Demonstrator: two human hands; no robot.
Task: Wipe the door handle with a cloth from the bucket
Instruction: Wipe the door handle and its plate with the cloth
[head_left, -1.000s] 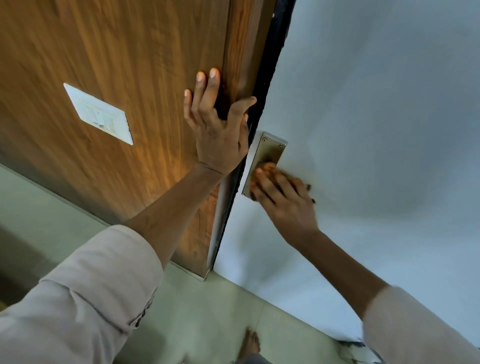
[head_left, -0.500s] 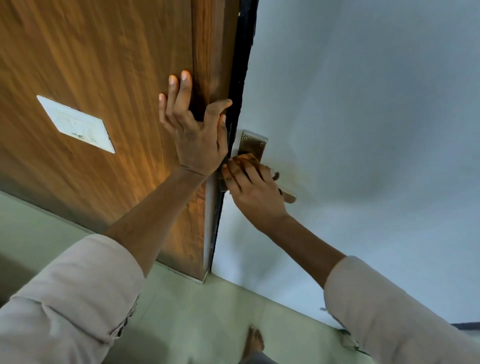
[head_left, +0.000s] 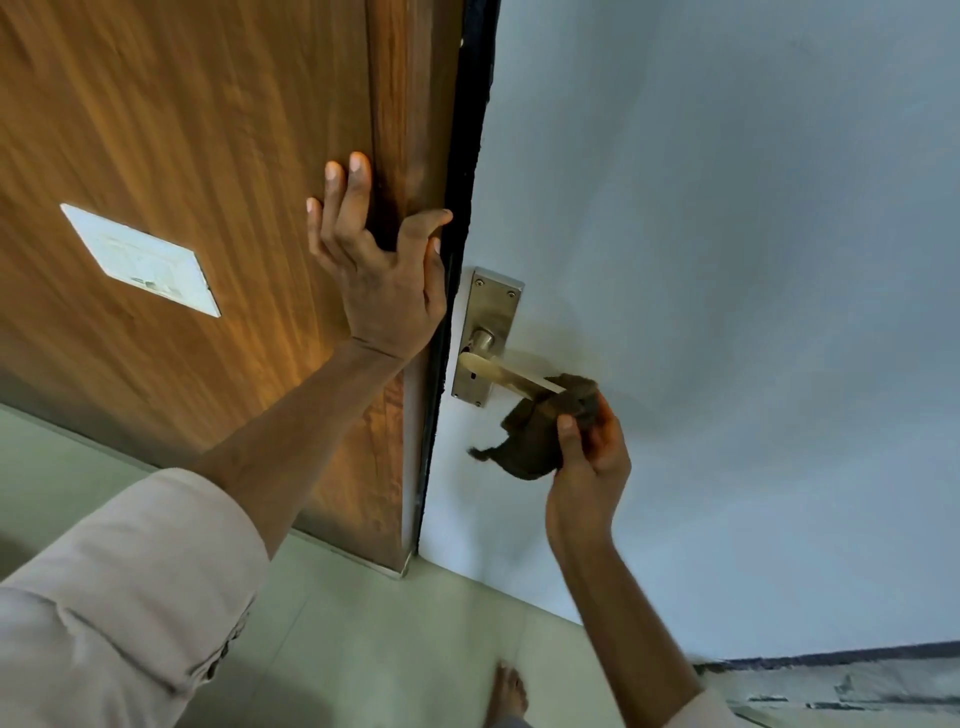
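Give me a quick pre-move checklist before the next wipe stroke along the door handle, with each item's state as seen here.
1. Cloth held: ok. The right hand pinches the dark cloth.
2. Cloth on handle: ok. It wraps the free end of the lever.
3. Rest of lever reachable: ok. The stretch toward the backplate is bare and unobstructed.
4. Door steadied: ok. The left hand lies flat on the wooden panel beside the door edge.
5. Left thumb away from the gap: not ok. It sits at the dark edge strip.
6. Cloth damp or clean: cannot tell.
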